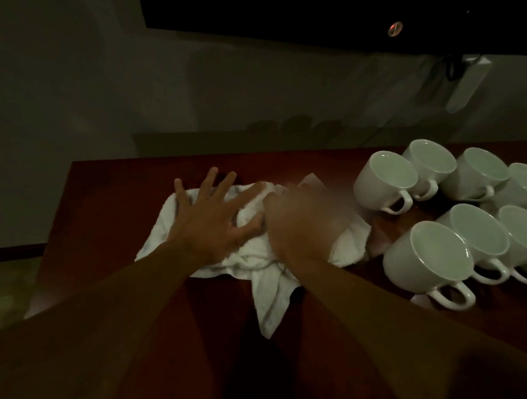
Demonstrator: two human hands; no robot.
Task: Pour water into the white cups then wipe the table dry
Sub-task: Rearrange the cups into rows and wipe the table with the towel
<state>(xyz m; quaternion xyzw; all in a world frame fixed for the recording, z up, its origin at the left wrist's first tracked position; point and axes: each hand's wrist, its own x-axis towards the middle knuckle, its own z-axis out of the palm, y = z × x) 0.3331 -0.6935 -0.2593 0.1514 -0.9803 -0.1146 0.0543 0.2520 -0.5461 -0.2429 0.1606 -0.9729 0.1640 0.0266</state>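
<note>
Dim room, dark reddish wooden table (110, 198) seen from above; two bare forearms reach forward from the near edge; crumpled white cloth (263, 283) lies on the table, one corner trailing toward the viewer; left hand (212, 217) presses flat on the cloth, fingers straight and spread; right hand (303, 221) rests on the cloth just beside the left, blurred, so its grip cannot be told; white cups (428, 257) stand in two close rows at the right, handles toward the viewer, near the cloth, contents not discernible; beyond, a pale wall and a dark television (301, 2) with a small lit indicator (393, 29).
</note>
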